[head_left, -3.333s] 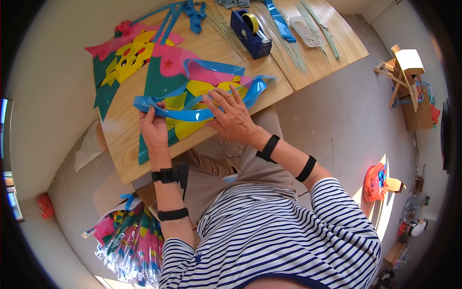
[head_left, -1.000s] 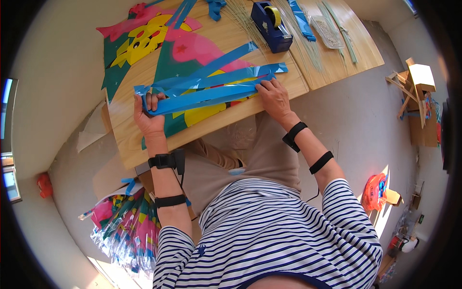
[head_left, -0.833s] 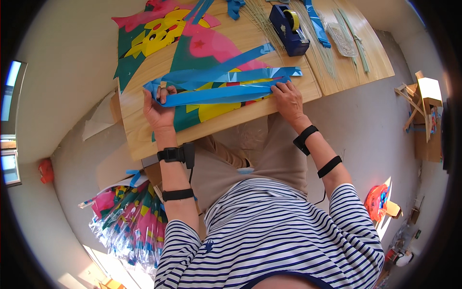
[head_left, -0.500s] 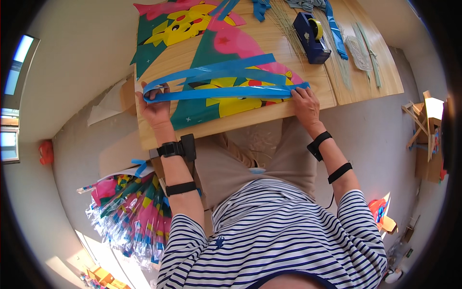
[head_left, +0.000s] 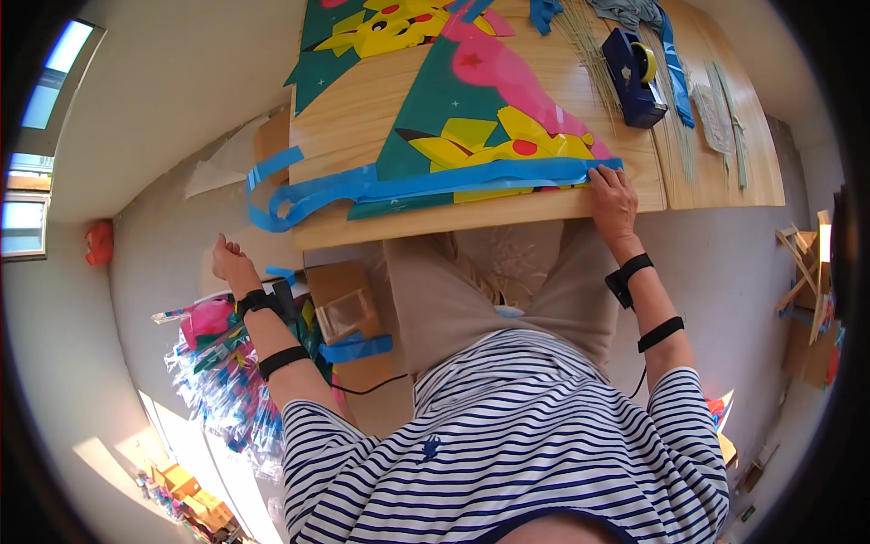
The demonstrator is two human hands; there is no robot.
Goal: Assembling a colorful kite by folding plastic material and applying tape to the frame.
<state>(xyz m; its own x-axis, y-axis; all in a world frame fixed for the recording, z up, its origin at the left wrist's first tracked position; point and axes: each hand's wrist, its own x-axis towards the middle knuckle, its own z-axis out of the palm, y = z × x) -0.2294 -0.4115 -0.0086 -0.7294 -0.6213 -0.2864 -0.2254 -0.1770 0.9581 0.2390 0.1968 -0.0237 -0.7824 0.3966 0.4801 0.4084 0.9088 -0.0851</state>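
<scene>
A long blue ribbon (head_left: 453, 179) lies along the near edge of a triangular sheet (head_left: 426, 109) printed in green, pink and yellow. The ribbon's right end is pinched under the fingers of my right hand (head_left: 616, 204), against the table. At the other end it curls into loops beyond the table's left edge. My left hand (head_left: 236, 263) is off the table on that side, below those loops and apart from them. Its fingers are loosely bent, and I see nothing in them.
On the wooden table (head_left: 362, 109) are another printed sheet (head_left: 385, 32), a dark blue tape dispenser (head_left: 632, 82), thin sticks (head_left: 584, 50) and a clear plastic packet (head_left: 711, 118). Colourful plastic-wrapped sheets (head_left: 227, 390) are piled low at left, near a cardboard box (head_left: 340, 276).
My left hand has let go of the blue ribbon and swung left and down off the table. The ribbon's folded lengths have dropped and spread left; my right hand still holds its end.
</scene>
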